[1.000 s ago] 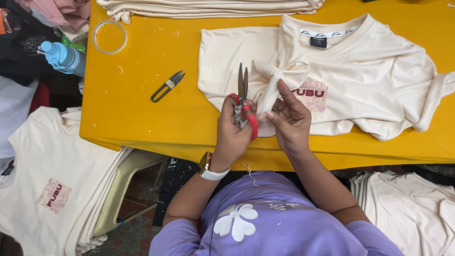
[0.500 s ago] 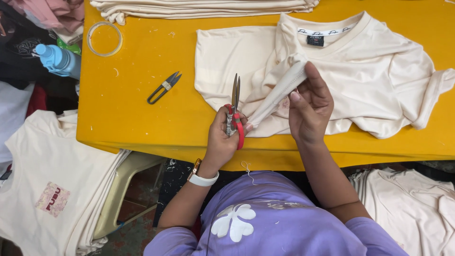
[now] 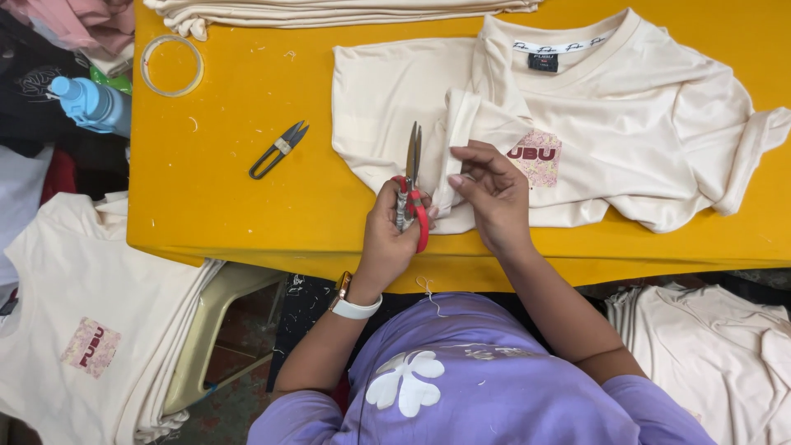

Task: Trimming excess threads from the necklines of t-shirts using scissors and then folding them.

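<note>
Scissors (image 3: 412, 185) with red handles sit in the left hand (image 3: 387, 235), fingers closed through the loops, blades together and pointing away from the body. The right hand (image 3: 493, 194) pinches the folded sleeve (image 3: 458, 136) of a cream T-shirt (image 3: 626, 107), thumb and fingers closed on the cloth just beside the blades. The shirt lies spread on the yellow table (image 3: 239, 206), collar toward the far side, its lower hem near the front edge.

Trimming of the sleeve hem appears to be the step in hand; the next move would seem to call for the cloth held taut and the blade tips brought to the fold without nicking the fabric.

Small thread snips (image 3: 278, 149) lie well apart to the left, with bare tabletop between them and the shirt. A tape ring (image 3: 171, 64) rests near the far left corner, and a stack of folded cream cloth (image 3: 329, 10) runs along the far edge. The front edge lies close under both wrists, so room is mostly leftward. Beyond the left edge stand a blue bottle (image 3: 91, 103) and a pile of cream shirts (image 3: 91, 330).
</note>
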